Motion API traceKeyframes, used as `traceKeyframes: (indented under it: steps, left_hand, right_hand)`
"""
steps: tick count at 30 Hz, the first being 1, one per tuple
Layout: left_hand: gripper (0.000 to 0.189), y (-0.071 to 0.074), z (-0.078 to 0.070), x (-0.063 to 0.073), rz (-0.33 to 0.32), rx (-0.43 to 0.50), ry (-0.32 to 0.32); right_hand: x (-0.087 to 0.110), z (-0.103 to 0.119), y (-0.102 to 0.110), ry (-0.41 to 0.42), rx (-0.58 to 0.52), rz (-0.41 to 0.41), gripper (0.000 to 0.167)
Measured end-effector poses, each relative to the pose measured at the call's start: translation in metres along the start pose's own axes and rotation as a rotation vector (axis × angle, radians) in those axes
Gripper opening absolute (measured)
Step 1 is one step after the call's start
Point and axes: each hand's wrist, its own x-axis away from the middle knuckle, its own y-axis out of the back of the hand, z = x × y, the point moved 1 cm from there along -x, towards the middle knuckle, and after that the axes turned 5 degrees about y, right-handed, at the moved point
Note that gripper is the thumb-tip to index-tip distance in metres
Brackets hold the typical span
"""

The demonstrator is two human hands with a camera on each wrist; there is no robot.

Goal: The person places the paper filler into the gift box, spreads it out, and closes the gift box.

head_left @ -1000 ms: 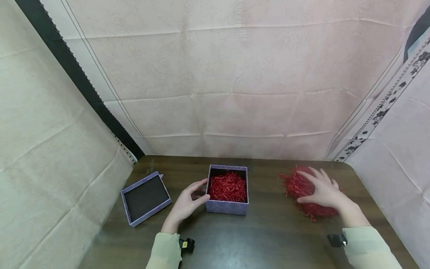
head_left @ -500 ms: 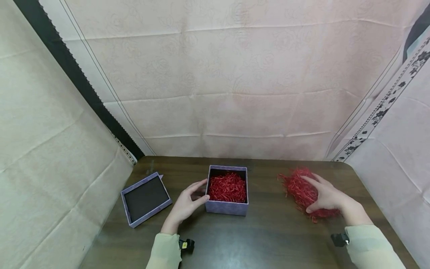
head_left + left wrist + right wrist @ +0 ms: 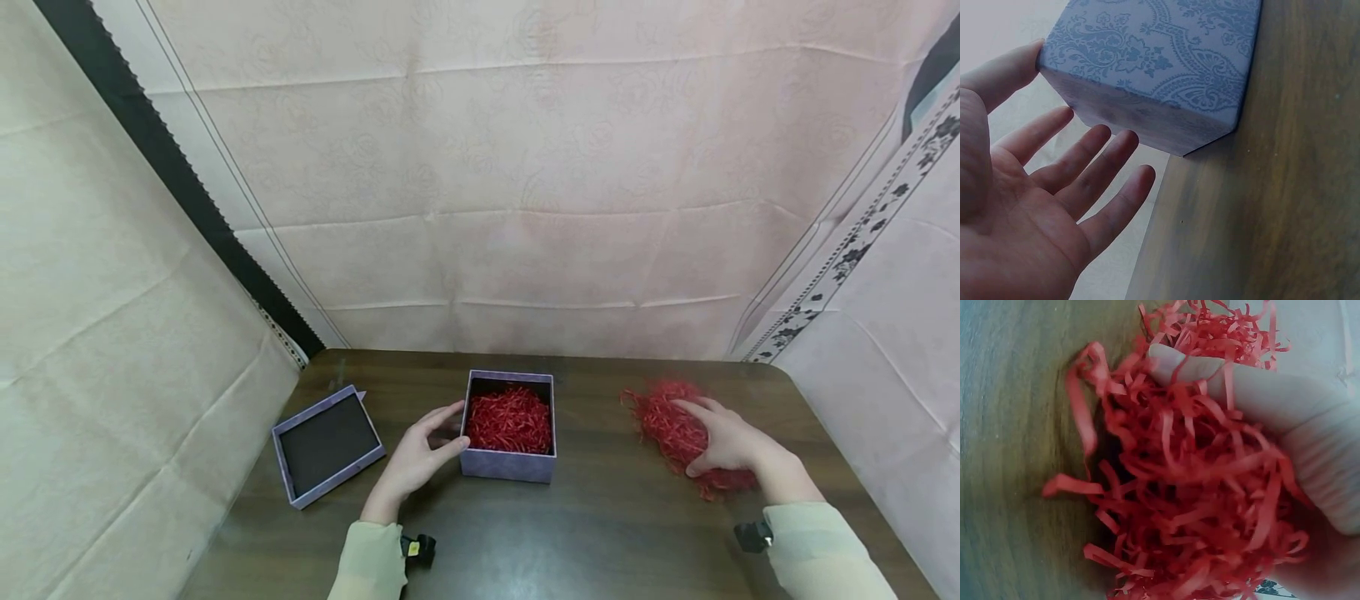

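Observation:
A patterned purple box (image 3: 507,466) stands uncovered on the table, with red paper shreds (image 3: 510,421) inside. My left hand (image 3: 415,457) is at the box's left side; in the left wrist view its thumb and index fingertips touch the box, and the other fingers (image 3: 1125,194) spread loosely beside it. Farther right, a loose heap of red shredded paper (image 3: 670,415) lies on the table. My right hand (image 3: 729,440) grips into this heap from the right. Up close, the thumb (image 3: 1210,372) curls over the strands; the shreds hide the other fingertips.
The box lid (image 3: 327,446) lies left of my left hand, its dark inside facing up. Pale cloth (image 3: 525,208) hangs behind the brown table (image 3: 525,542) and along both sides. A small black device (image 3: 752,536) sits at my right wrist.
My right hand's spread fingers have drawn in and sunk into the shredded paper heap, squeezing it together. My left hand and the box keep their places.

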Motion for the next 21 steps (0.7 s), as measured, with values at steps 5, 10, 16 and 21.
traceKeyframes:
  steps: [5,10,16,21]
  left_hand:
    - [0.062,0.000,0.000,0.000,-0.001,0.003,0.002]
    - [0.062,0.000,0.001,0.001,-0.002,0.004,-0.004]
    - [0.062,0.000,-0.001,0.000,0.007,0.000,-0.003]
    - [0.062,0.001,-0.002,0.000,0.009,-0.003,-0.004]
  right_hand:
    - [0.000,-0.001,-0.002,0.000,0.020,-0.013,0.111]
    - [0.000,-0.003,-0.004,0.003,0.015,-0.030,0.103]
    - [0.001,-0.006,-0.006,0.047,0.024,-0.057,0.089]
    - [-0.001,-0.018,-0.010,0.117,0.025,-0.098,0.077]
